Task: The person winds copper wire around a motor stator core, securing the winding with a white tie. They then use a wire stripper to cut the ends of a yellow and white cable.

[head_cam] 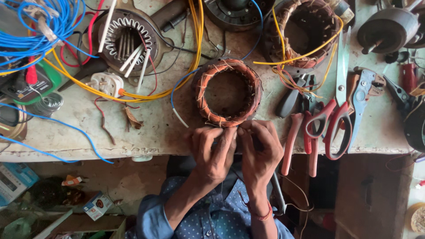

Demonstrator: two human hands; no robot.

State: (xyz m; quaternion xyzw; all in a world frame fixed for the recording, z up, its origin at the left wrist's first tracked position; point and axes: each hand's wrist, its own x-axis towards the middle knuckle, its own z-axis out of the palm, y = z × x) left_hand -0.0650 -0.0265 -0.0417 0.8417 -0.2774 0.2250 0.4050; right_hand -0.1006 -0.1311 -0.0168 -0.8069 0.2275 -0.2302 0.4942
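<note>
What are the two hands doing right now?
Left hand: fingers pinched shut at the near rim of the copper-wound ring.
Right hand: pinched shut at the same spot; what they grip cannot be told.

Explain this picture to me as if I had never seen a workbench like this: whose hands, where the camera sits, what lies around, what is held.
There is no machine here; a person works with two bare hands. The one camera sits on that person's head and looks straight down, so the arms enter from the bottom edge. The left hand and right hand meet at the near rim of a copper-wound motor ring, fingertips pinched together on something too small to make out, probably a wire end. The ring lies on a worn workbench. To the right lie red-handled scissors, pliers and a blue-handled tool. Behind are another wound ring, a metal motor core with white sleeves, a white plug and loose yellow wires.
</note>
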